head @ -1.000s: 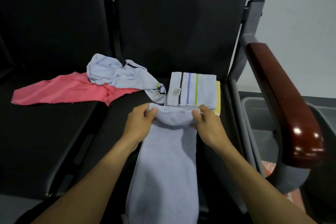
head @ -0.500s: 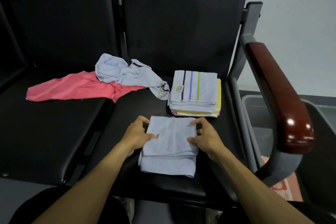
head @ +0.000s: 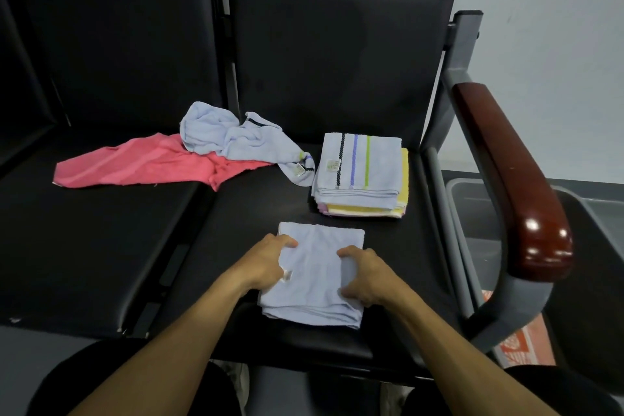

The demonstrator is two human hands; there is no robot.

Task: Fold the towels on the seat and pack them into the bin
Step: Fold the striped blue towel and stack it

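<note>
A folded light-blue towel [head: 317, 275] lies on the front of the black seat [head: 236, 230]. My left hand [head: 270, 263] grips its left edge and my right hand [head: 366, 275] grips its right edge, thumbs on top. Behind it stands a stack of folded towels [head: 363, 172], the top one striped, with yellow ones under it. A crumpled light-blue towel [head: 233, 138] lies partly on a spread pink towel [head: 135, 164] at the left. The grey bin [head: 472, 213] sits on the floor to the right of the seat, partly hidden by the armrest.
A grey frame with a glossy brown armrest [head: 506, 172] stands between the seat and the bin. The black seat backs rise behind the towels. An orange patterned thing [head: 516, 341] lies low at the right, under the armrest.
The long towel that hung over the seat's front edge is now folded into a compact square. My hands slid from its far edge to its two sides.
</note>
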